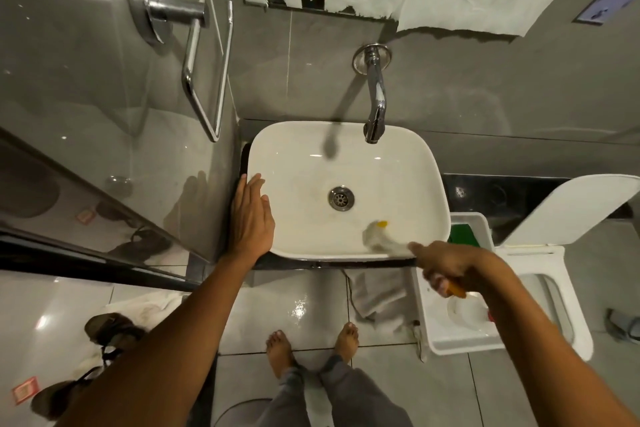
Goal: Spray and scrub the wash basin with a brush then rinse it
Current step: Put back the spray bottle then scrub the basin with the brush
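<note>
A white rectangular wash basin (298, 149) sits in the middle, with a chrome drain (341, 198) at its bottom. My right hand (446, 269) grips the orange handle of a brush (377, 235). The blurred pale bristle head of the brush lies against the basin's near right inner wall. My left hand (251, 215) rests flat with fingers together on the basin's left rim and holds nothing. A chrome tap (375, 104) juts from the wall over the basin's far edge. No water is visibly running from it.
A white toilet with raised lid (568, 211) stands at the right, a white bin (464, 319) between it and the basin. A glass shower door with chrome handle (194, 62) is at the left. My bare feet (311, 347) stand on wet tiles; sandals and cloths lie around.
</note>
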`<state>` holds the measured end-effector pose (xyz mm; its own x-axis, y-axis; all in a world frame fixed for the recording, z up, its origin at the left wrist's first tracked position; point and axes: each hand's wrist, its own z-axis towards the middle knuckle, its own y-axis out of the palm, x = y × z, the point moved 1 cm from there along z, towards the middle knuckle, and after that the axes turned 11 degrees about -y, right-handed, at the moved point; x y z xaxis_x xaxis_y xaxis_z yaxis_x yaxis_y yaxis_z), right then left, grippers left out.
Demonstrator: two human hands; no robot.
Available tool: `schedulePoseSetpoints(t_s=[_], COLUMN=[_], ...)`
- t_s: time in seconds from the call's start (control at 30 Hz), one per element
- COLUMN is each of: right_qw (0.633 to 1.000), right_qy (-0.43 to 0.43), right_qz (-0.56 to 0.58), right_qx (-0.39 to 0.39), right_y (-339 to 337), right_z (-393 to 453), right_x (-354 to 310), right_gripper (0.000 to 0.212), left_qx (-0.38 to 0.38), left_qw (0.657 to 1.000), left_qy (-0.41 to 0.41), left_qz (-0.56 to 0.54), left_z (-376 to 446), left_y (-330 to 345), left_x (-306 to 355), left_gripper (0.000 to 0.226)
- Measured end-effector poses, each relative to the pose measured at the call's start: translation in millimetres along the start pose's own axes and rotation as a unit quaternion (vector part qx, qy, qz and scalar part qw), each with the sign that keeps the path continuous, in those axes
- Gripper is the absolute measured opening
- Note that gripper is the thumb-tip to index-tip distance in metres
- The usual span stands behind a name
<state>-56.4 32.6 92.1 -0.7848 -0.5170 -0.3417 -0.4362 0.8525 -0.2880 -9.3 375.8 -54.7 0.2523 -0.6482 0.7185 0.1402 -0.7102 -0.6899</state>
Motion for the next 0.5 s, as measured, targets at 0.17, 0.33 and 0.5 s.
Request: schedulePoseSetpoints(t_s=[0.17, 0.33, 0.5], right_qw=[0.987, 0.986, 0.978], right_qy=[-0.026, -0.052, 0.021], right_qz=[0.028, -0.038, -0.207], right_qx=[-0.158, -0.156, 0.007], right_y=[93.4, 96.6, -29.9], right_z=[1.9, 7.9, 2.2], right_x=[-46.7, -57.2, -10.5], right_gripper=[0.048, 0.049, 0.026], left_qx=[-0.001, 0.004, -0.007], left_qw=[1.000, 1.000, 1.000], left_qy=[0.000, 0.011, -0.002], left_qz=[-0.004, -0.006, -0.025], left_z=[0.4, 0.6, 1.9], left_y=[-0.6, -0.1, 0.8], left_x=[0.0, -1.1, -4.4], left_gripper=[0.041, 0.040, 0.042])
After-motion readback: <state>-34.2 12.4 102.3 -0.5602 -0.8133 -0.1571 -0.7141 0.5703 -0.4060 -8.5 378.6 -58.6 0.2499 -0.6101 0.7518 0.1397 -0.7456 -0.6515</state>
